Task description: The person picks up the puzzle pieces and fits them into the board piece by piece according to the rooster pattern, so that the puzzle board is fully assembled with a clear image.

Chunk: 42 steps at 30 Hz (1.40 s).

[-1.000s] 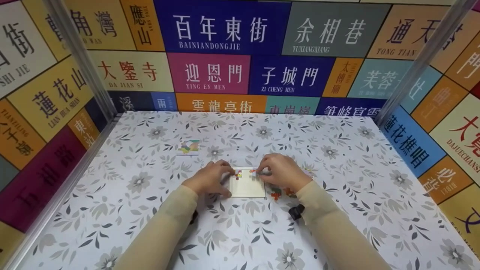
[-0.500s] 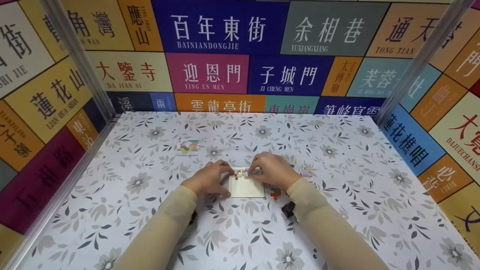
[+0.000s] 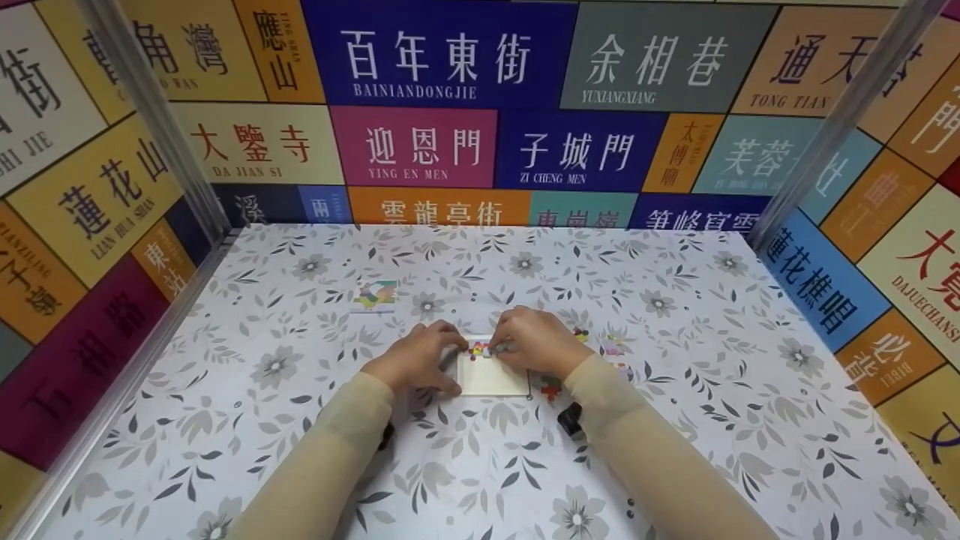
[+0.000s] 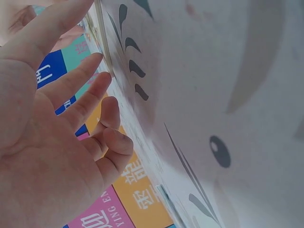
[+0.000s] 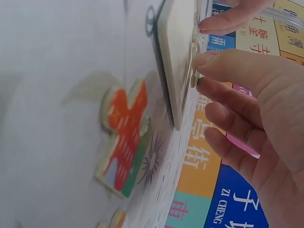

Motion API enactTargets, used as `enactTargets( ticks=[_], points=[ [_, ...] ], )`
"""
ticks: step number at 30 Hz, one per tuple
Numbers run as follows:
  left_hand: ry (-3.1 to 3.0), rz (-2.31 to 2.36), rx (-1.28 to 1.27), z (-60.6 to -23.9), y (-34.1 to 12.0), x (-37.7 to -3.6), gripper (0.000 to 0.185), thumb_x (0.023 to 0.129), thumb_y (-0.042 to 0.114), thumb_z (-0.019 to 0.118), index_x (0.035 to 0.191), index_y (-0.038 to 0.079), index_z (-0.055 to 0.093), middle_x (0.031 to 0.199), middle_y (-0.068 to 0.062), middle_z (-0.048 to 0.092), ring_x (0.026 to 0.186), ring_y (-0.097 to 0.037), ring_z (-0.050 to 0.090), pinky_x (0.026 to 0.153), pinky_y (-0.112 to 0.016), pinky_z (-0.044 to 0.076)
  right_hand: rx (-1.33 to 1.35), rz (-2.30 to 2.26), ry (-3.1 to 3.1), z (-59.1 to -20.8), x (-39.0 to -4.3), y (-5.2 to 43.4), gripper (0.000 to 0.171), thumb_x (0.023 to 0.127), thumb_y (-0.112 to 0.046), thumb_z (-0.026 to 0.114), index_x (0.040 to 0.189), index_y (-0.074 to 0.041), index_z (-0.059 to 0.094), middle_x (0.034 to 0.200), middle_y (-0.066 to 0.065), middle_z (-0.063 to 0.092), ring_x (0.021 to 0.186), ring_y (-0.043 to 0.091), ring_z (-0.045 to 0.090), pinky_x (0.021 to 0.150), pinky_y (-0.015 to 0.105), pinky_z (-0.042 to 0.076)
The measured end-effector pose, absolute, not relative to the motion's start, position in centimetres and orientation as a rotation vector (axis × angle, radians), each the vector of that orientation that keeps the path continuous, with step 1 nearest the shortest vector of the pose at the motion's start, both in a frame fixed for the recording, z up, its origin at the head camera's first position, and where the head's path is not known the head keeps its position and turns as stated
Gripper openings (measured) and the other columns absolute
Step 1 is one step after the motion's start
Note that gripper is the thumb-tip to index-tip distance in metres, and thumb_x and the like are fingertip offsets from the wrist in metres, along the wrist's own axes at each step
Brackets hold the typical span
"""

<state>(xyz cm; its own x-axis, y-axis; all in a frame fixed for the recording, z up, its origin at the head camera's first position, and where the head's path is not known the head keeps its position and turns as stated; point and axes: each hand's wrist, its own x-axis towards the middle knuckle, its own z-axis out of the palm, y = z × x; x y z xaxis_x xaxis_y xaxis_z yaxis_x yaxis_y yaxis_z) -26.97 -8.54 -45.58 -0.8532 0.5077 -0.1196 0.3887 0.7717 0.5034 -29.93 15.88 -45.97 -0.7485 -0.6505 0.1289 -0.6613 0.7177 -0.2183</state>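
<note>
A small pale puzzle board [image 3: 495,381] lies on the patterned table, with joined colourful puzzle pieces [image 3: 477,349] near its top left corner. My left hand [image 3: 420,356] rests against the board's left side, thumb near the lower corner and fingertips at the upper one. In the left wrist view its index and middle fingers reach out fairly straight to the board's edge. My right hand [image 3: 541,341] is over the board's upper right part. Between its thumb and index finger it pinches a puzzle piece [image 5: 195,78], mostly covered by the fingertips, right at the board's surface.
An orange and green loose puzzle piece [image 5: 122,137] lies right of the board. More loose pieces [image 3: 613,346] lie beyond the right hand, partly hidden by it. A picture card [image 3: 375,296] lies at the back left. Sign-covered panels [image 3: 420,146] enclose the table.
My right hand has moved left over the board with the puzzle piece, up to the pieces on it. More loose pieces show behind it. The left hand has stayed in place.
</note>
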Motion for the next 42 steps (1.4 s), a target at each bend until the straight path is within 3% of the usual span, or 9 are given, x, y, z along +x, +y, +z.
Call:
enactTargets(
  ticks=[30,42],
  points=[
    [2.721,0.689,0.706,-45.4,-8.5,-27.2,0.066,0.074,0.027,0.094,0.134,0.016,0.068,0.144,-0.005,0.055,0.128,-0.034,0.05,0.108,-0.049,0.046,1.096,0.401,-2.9,-45.8,-30.1,15.5,0.011,0.091,-0.018,0.079,0.101,-0.02,0.083,0.105,-0.001,0.071,0.099,0.019,0.066,0.09,0.038,0.056],
    [2.702,0.683,0.667,-45.3,-8.4,-27.1,0.068,0.074,0.028,0.094,0.135,0.017,0.067,0.146,-0.005,0.053,0.132,-0.034,0.049,0.11,-0.049,0.045,0.909,0.529,-2.926,-45.9,-29.7,16.5,0.011,0.09,-0.017,0.078,0.1,-0.018,0.083,0.103,-0.002,0.072,0.096,0.018,0.064,0.085,0.04,0.055]
  ],
)
